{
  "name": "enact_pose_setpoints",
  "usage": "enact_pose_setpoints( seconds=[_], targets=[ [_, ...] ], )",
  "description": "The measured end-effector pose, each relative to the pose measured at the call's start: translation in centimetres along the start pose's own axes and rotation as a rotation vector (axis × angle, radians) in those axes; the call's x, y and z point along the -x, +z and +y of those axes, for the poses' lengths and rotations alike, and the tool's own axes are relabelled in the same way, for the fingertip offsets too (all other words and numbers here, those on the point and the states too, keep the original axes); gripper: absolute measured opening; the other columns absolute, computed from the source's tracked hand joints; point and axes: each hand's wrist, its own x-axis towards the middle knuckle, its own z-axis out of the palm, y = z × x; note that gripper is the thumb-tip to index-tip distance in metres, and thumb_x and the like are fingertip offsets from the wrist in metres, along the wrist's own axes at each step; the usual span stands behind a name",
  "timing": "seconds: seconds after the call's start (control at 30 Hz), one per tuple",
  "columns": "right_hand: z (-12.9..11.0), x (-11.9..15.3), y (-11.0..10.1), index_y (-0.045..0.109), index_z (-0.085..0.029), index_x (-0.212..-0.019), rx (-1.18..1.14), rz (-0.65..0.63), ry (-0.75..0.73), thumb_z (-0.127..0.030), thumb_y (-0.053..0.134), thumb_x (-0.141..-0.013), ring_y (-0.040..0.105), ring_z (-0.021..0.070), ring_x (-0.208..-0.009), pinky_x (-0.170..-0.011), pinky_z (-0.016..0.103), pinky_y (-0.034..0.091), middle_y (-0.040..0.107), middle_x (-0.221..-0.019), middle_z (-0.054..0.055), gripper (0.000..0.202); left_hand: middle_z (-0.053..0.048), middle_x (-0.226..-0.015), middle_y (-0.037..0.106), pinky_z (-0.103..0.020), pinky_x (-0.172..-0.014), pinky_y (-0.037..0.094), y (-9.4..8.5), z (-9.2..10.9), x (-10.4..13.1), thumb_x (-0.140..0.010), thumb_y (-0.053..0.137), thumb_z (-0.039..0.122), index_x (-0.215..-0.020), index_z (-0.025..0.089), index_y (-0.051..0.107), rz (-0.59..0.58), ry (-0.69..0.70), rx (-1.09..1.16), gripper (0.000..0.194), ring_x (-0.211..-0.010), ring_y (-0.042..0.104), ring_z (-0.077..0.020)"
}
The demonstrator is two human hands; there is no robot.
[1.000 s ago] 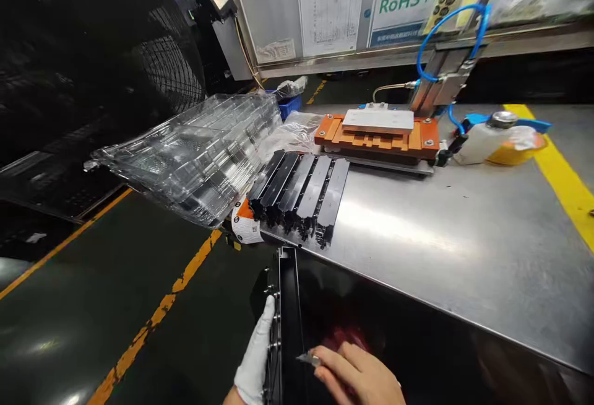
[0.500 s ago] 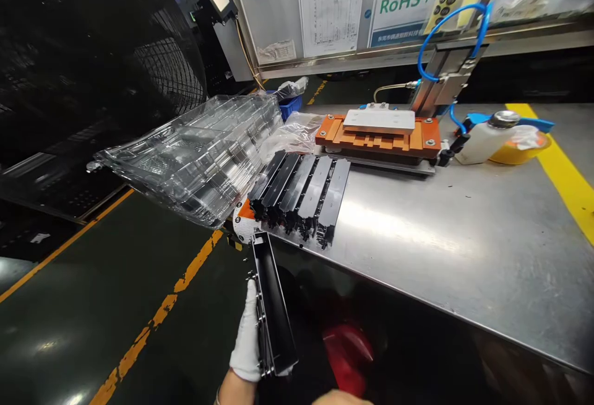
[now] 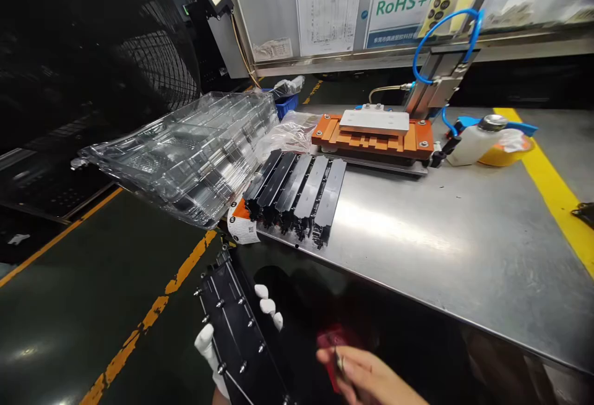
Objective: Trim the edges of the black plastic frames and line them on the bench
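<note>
My left hand (image 3: 206, 343), in a white glove, is closed around a long black plastic part (image 3: 239, 330), thumb on one side and fingertips on the other. The part is tilted in front of the table's edge, its face with ribs and several small shiny pins toward me. My bare right hand (image 3: 371, 377) comes in at the bottom and pinches a small, dark, thin tool (image 3: 338, 361); its exact kind is unclear. On the table's near left corner, several similar black parts (image 3: 297, 194) lie side by side.
A steel table (image 3: 417, 231) carries an orange fixture (image 3: 371, 139) with a pneumatic press, a white bottle (image 3: 477, 139) and a yellow tape roll (image 3: 505, 151). Clear plastic trays (image 3: 195, 151) stick out past the left edge. Something red (image 3: 331, 337) is below.
My left hand has turned the black part over from its hollow side to its pinned face and brought it nearer. My right hand has risen into view with the small tool.
</note>
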Motion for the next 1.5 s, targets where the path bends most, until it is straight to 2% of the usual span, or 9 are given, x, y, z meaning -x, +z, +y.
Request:
enact_pose_setpoints(
  seconds=[0.07,0.2,0.4,0.53,0.77,1.03,1.13,1.33,1.5],
  targets=[
    [1.2,-0.7,-3.3,0.073,-0.022,-0.104,0.211,0.286,0.007,-0.078,0.054,-0.073,0.055,0.0172,-0.058,-0.053,0.028,0.044,0.06,-0.067,0.002,0.067,-0.007,-0.1,0.073,-0.047,-0.108,0.042,-0.1,0.4,0.5,-0.071,0.06,0.067,-0.13,0.024,0.059,0.162,-0.053,-0.101,0.073,-0.116,0.061,-0.0311],
    [2.0,-0.5,-6.3,0.067,-0.023,-0.105,0.313,0.455,-0.004,-0.08,0.049,-0.073,0.062,0.0251,-0.073,-0.067,0.035,0.05,0.066,-0.079,0.006,0.068,-0.008,-0.102,0.073,-0.05,-0.104,0.046,-0.8,-1.0,0.9,-0.071,0.071,0.042,-0.117,0.024,0.069,0.457,-0.012,-0.67,0.049,-0.112,0.063,-0.0342],
    [-2.8,2.2,-2.6,0.059,-0.029,-0.113,0.439,0.413,-0.23,-0.061,0.034,-0.095,0.062,0.0215,-0.105,-0.091,0.027,0.045,0.068,-0.107,0.002,0.045,-0.01,-0.131,0.059,-0.049,-0.103,0.046,-1.0,-4.7,0.8,-0.071,0.068,0.024,-0.142,0.03,0.048,0.128,0.384,-1.656,0.074,-0.119,0.058,-0.0328],
    [-5.7,2.9,-0.6,0.061,-0.027,-0.097,0.602,0.349,-0.314,-0.061,0.045,-0.091,0.062,0.0181,-0.08,-0.074,0.026,0.047,0.067,-0.088,-0.001,0.039,-0.01,-0.124,0.062,-0.045,-0.094,0.052,-0.9,-5.2,1.4,-0.077,0.063,0.024,-0.14,0.032,0.051,0.043,0.468,-2.02,0.064,-0.111,0.062,-0.0321],
    [-5.5,2.3,-0.4,0.045,-0.023,-0.063,0.816,0.466,-0.413,-0.063,0.042,-0.093,0.052,0.0143,-0.061,-0.059,0.026,0.039,0.052,-0.065,-0.003,0.05,-0.008,-0.12,0.065,-0.04,-0.088,0.055,-0.9,-4.8,1.9,-0.083,0.054,0.018,-0.139,0.037,0.05,0.06,0.457,-2.103,0.06,-0.107,0.064,-0.0297],
    [-5.8,2.7,-0.1,0.044,-0.023,-0.063,0.788,0.419,-0.454,-0.06,0.038,-0.096,0.054,0.014,-0.06,-0.058,0.026,0.04,0.053,-0.064,-0.003,0.05,-0.006,-0.119,0.065,-0.041,-0.089,0.055,-1.1,-5.2,1.6,-0.081,0.056,0.016,-0.134,0.04,0.056,0.099,0.44,-2.091,0.059,-0.106,0.065,-0.0307],
    [-5.6,2.9,0.1,0.055,-0.025,-0.081,0.664,0.395,-0.5,-0.053,0.028,-0.101,0.058,0.0155,-0.071,-0.067,0.026,0.045,0.059,-0.077,-0.001,0.043,-0.007,-0.117,0.066,-0.042,-0.09,0.054,-1.1,-5.4,1.1,-0.081,0.055,0.018,-0.133,0.04,0.058,0.113,0.416,-2.064,0.056,-0.105,0.065,-0.0311],
    [-4.2,2.4,0.9,0.058,-0.027,-0.08,0.694,0.517,-0.573,-0.048,0.031,-0.101,0.055,0.0175,-0.069,-0.067,0.03,0.045,0.056,-0.073,-0.001,0.04,-0.008,-0.125,0.064,-0.043,-0.093,0.054,-1.3,-5.2,1.3,-0.071,0.069,0.032,-0.142,0.037,0.047,0.065,0.366,-1.947,0.075,-0.111,0.063,-0.0365],
    [-4.7,1.8,0.2,0.057,-0.027,-0.084,0.451,0.615,-0.538,-0.054,0.028,-0.1,0.059,0.0173,-0.075,-0.071,0.027,0.046,0.058,-0.081,-0.001,0.043,-0.011,-0.131,0.06,-0.043,-0.096,0.053,-1.0,-5.3,2.0,-0.083,0.058,0.025,-0.144,0.036,0.044,0.026,0.319,-1.939,0.063,-0.116,0.061,-0.032]
  ],
)
